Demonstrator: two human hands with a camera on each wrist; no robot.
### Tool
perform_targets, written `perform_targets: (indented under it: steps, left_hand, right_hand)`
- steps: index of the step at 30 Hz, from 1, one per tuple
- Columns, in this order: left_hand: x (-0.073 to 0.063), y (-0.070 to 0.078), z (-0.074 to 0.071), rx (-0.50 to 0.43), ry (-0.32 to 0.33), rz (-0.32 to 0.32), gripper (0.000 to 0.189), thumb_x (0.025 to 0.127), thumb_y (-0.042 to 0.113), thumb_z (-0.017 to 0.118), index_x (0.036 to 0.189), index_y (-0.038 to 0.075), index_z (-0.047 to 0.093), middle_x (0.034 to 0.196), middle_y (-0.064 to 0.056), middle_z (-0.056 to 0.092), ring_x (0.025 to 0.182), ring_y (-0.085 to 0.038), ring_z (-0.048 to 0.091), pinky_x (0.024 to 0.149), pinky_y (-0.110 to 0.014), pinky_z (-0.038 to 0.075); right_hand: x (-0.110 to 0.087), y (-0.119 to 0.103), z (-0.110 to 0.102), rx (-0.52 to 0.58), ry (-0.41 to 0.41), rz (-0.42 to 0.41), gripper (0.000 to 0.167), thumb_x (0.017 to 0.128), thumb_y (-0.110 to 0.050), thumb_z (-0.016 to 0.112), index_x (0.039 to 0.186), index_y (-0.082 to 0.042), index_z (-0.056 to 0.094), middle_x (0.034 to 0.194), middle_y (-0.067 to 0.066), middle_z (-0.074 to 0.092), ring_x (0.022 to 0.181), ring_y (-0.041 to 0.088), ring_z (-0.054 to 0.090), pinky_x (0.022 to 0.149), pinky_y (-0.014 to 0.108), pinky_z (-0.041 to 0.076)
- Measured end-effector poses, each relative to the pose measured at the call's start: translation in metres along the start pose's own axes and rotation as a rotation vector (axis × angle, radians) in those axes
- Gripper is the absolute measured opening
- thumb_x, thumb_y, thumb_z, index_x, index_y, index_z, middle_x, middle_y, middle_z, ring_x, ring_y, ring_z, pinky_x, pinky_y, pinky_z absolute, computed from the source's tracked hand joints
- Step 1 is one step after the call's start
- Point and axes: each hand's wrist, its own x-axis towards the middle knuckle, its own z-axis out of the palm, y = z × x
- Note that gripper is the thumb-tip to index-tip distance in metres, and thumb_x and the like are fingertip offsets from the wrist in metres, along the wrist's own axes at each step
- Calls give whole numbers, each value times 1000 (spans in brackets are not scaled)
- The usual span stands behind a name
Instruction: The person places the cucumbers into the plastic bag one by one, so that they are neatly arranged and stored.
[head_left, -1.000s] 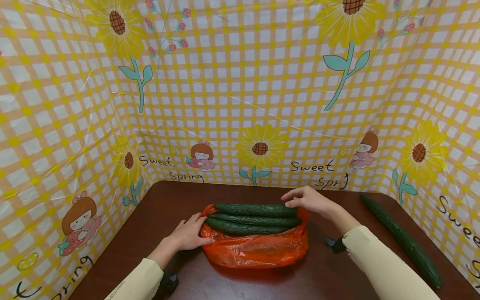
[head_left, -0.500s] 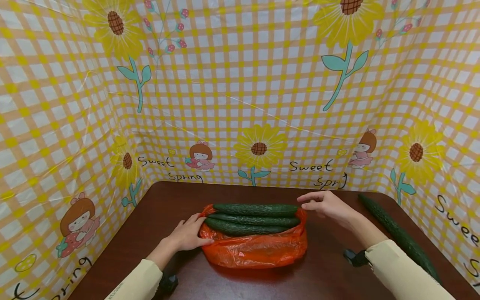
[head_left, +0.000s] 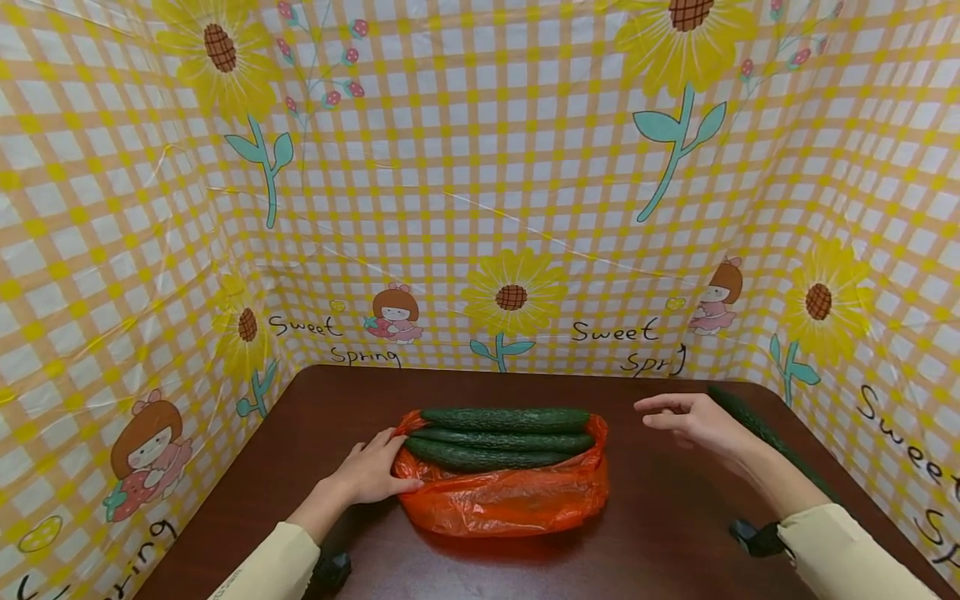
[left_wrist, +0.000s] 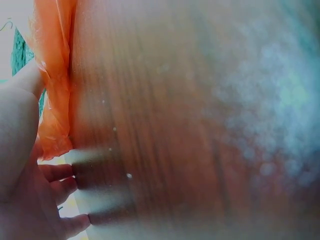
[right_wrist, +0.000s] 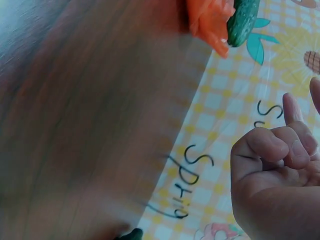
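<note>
An orange plastic bag point(head_left: 510, 504) lies on the table with its mouth turned up, and several dark green cucumbers point(head_left: 502, 442) are side by side in it. At the bag's left end, my left hand point(head_left: 371, 471) holds it, thumb over the front rim and fingers along the side. The left wrist view has these fingers point(left_wrist: 62, 187) low beside the bag's film. To the right of the bag, my right hand point(head_left: 697, 421) is in the air, holding nothing. Its lower fingers point(right_wrist: 272, 145) are loosely curled in the right wrist view. Past it lies a single cucumber point(head_left: 744, 410), partly hidden by the forearm.
The dark brown table point(head_left: 637, 533) ends at a checked cloth wall point(head_left: 420, 200) with sunflower prints, which rises at the back and both sides. Dark wrist devices point(head_left: 753, 537) hang beneath both cream sleeves.
My right hand has moved from the back right of the cucumbers in the bag, rightward toward the single cucumber. My left hand stays at the bag's left end. The head view has shifted slightly.
</note>
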Motion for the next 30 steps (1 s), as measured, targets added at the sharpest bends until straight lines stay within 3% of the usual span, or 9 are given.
perform_targets:
  steps: [11, 13, 15, 18, 22, 26, 28, 30]
  left_hand:
    - [1, -1, 0, -5, -18, -11, 94, 83, 63, 71, 153, 6, 43, 161, -20, 32, 149, -37, 31, 117, -66, 21]
    - [2, -1, 0, -3, -18, -12, 94, 83, 63, 71, 152, 6, 43, 161, -20, 32, 148, -37, 32, 116, -66, 21]
    - [2, -1, 1, -1, -20, -15, 94, 83, 64, 71, 153, 7, 42, 161, -19, 32, 149, -36, 31, 117, -66, 21]
    - [2, -2, 1, 1, -18, -14, 94, 83, 64, 71, 153, 7, 43, 161, -20, 33, 149, -37, 31, 117, -66, 21]
    - [4, -3, 1, 5, -18, -12, 95, 83, 65, 70, 153, 7, 42, 161, -20, 32, 149, -37, 31, 117, -66, 21]
    - [4, -3, 1, 6, -18, -17, 95, 83, 65, 70, 153, 8, 42, 161, -19, 32, 149, -36, 30, 117, -65, 21]
    - [4, -2, 1, 4, -17, -15, 94, 83, 65, 70, 153, 7, 43, 161, -19, 32, 149, -36, 31, 117, -66, 22]
    - [4, -2, 1, 5, -18, -16, 94, 83, 64, 71, 153, 7, 43, 161, -19, 32, 149, -36, 31, 117, -65, 22]
  right_hand:
    - [-19, 18, -17, -19, 85, 79, 56, 96, -39, 68, 140, -6, 58, 67, -11, 39, 53, 14, 25, 59, 36, 39]
    - [-22, 21, -20, -46, 96, 94, 57, 95, -42, 68, 140, -8, 58, 77, -7, 54, 61, 7, 39, 63, 33, 44]
    - [-25, 24, -24, -63, 105, 112, 58, 95, -45, 67, 141, -10, 58, 105, 3, 65, 72, 7, 47, 67, 34, 46]
    - [-30, 29, -29, -69, 115, 115, 60, 96, -46, 66, 143, -9, 57, 137, 14, 56, 72, 9, 45, 67, 34, 46]
    - [-35, 38, -36, -35, 124, 130, 59, 97, -45, 65, 144, -10, 56, 125, 10, 61, 62, 10, 38, 69, 37, 49]
    - [-39, 48, -43, -3, 146, 146, 46, 97, -44, 65, 138, -22, 62, 118, 1, 65, 62, 7, 40, 70, 36, 49]
    - [-41, 52, -46, 30, 165, 151, 37, 97, -42, 66, 132, -31, 65, 100, -6, 61, 55, 15, 26, 64, 37, 43]
    - [-43, 56, -48, 47, 177, 155, 26, 97, -41, 67, 123, -41, 66, 78, -11, 51, 53, 14, 24, 62, 36, 42]
